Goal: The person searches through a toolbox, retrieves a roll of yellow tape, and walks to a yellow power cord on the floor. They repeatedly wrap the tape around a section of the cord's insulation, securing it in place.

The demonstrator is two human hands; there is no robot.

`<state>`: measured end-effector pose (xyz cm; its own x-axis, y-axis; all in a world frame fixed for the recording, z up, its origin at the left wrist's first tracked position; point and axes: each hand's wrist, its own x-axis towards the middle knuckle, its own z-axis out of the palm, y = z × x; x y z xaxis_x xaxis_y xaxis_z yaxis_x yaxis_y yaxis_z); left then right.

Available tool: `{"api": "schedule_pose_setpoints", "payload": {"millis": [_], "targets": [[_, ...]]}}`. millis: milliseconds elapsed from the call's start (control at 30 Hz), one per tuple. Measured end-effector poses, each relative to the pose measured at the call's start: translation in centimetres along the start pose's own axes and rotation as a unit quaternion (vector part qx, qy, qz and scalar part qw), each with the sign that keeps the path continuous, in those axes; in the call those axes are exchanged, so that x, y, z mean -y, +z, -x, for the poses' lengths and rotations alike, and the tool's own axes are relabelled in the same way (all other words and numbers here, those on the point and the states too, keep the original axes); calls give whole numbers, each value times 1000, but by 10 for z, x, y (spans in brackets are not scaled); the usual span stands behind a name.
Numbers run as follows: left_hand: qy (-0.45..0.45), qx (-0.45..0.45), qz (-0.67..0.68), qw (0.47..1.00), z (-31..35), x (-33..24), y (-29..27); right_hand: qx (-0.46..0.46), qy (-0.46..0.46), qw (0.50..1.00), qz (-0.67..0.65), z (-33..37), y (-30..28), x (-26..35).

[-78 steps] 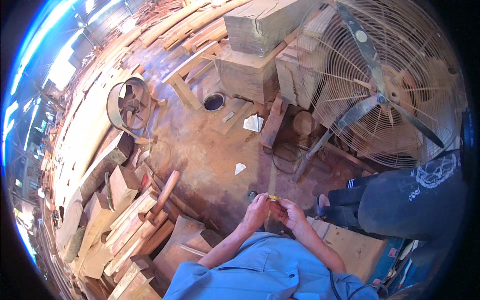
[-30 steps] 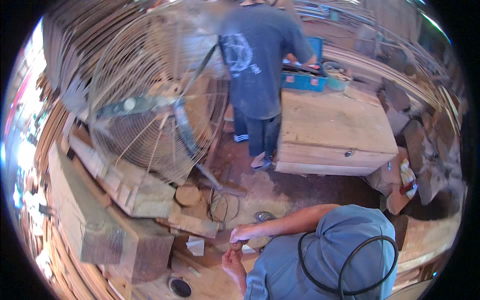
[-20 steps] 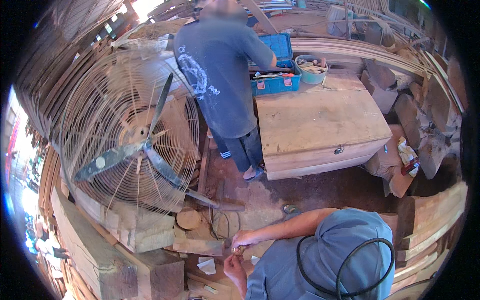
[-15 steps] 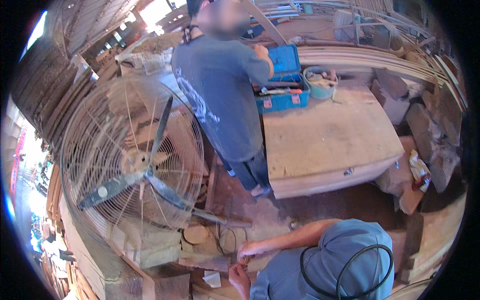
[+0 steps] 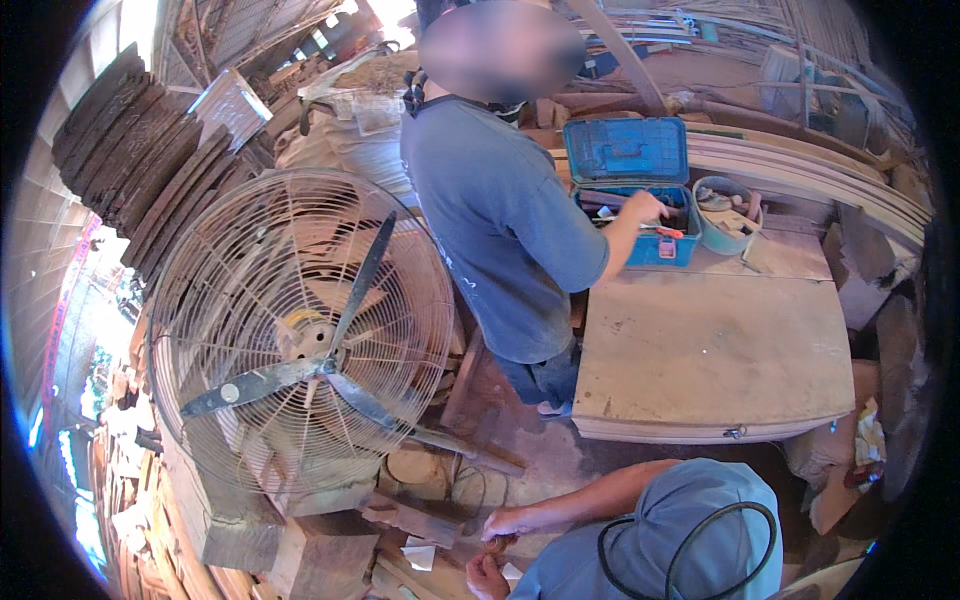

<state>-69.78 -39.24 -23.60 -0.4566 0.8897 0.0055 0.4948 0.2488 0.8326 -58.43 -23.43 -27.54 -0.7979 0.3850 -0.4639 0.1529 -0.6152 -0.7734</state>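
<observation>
My right hand [image 5: 508, 522] comes in from the right on a bare forearm below a grey-blue sleeve. Its fingers are closed around a small brownish object [image 5: 498, 546], too small to name. Just below it, the fingers of my left hand [image 5: 486, 577] are curled in at the same object, and its forearm is hidden. A white scrap [image 5: 420, 554] lies on wood left of my hands. A black cord [image 5: 722, 512] loops over my sleeve.
A big caged fan [image 5: 318, 365] stands at left. Beyond, a co-worker [image 5: 500, 220] has a hand in an open blue toolbox [image 5: 660, 250], with a bucket of wood pieces [image 5: 728, 240] beside it on a wooden chest [image 5: 710, 350]. Stacked boards [image 5: 130, 150] rise at far left.
The view has shifted, so the room sits further right and lower. The co-worker's hand has gone from the toolbox lid down into the box. My hands stay close together.
</observation>
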Motion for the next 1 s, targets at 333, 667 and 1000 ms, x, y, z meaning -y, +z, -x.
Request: {"api": "schedule_pose_setpoints", "payload": {"millis": [333,667,1000], "targets": [[-107,-45,179,977,28,36,-31,-21,-19,997,70,-39,58,-27],[-47,56,-62,995,42,97,-145,20,-32,991,127,-68,139,-91],[-173,-106,47,978,100,174,-217,136,310,933,122,-134,265,-73]]}}
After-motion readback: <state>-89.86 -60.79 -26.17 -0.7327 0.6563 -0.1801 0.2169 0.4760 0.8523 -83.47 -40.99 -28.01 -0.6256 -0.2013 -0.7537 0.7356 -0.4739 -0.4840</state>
